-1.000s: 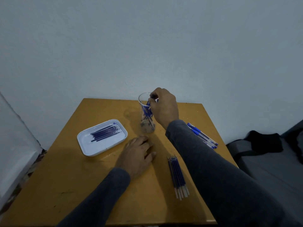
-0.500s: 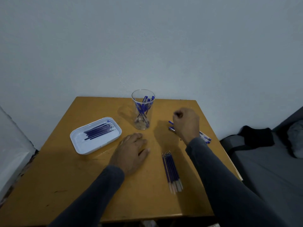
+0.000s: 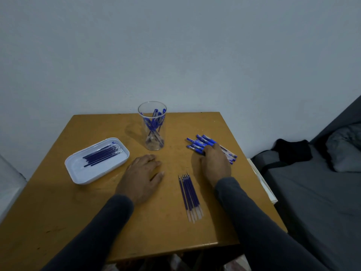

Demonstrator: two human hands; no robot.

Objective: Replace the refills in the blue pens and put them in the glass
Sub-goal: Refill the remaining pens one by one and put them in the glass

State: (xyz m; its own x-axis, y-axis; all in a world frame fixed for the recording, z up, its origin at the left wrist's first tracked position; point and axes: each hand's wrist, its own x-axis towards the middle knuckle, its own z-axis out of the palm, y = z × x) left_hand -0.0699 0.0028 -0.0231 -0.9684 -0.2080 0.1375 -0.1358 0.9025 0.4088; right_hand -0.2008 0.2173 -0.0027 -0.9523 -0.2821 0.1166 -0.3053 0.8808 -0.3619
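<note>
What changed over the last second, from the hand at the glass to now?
The right hand left the glass, a pen staying inside, and moved right onto the pile of blue pens. The left hand, tray and loose refills stayed put.

A wooden table [image 3: 58, 222] is carrying everything. A clear glass [image 3: 152, 137] is standing near its far edge. Left of the glass, a white tray [image 3: 78, 173] is lying. Right of the glass, a pile of blue pens [image 3: 199, 143] is resting. Nearer than the glass, loose refills [image 3: 190, 194] are lying side by side.
</note>
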